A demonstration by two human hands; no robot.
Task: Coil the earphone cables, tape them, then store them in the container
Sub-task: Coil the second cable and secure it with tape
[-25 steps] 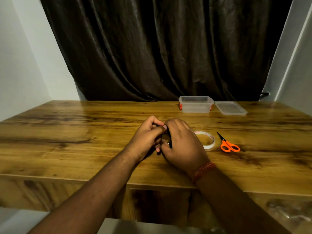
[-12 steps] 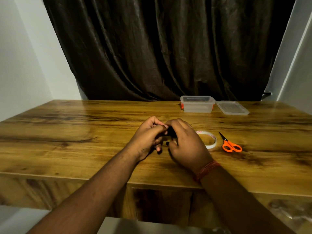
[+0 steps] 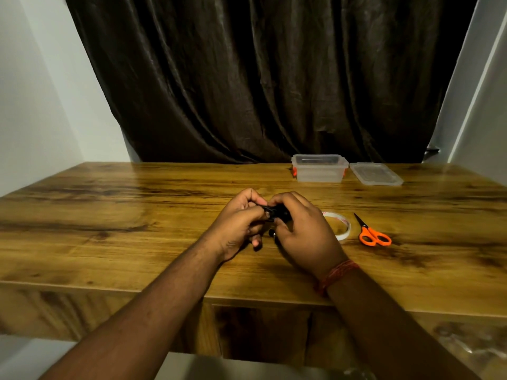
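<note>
— Looking at the middle of the table, what's held there?

— A bundle of black earphone cable, pinched between both hands just above the wooden table. The left hand has its fingers curled round the bundle's left end; the right hand curls over the right end, with an earbud tip poking out below its fingers. Whether tape is already on the bundle I cannot tell.

— And around them?

— A roll of clear tape lies flat just beside the right hand, partly hidden by it. Orange-handled scissors lie near the roll, further right, blades closed. Well behind, by the dark curtain, stands the clear container, open, with its lid flat on the table just to its right.
</note>
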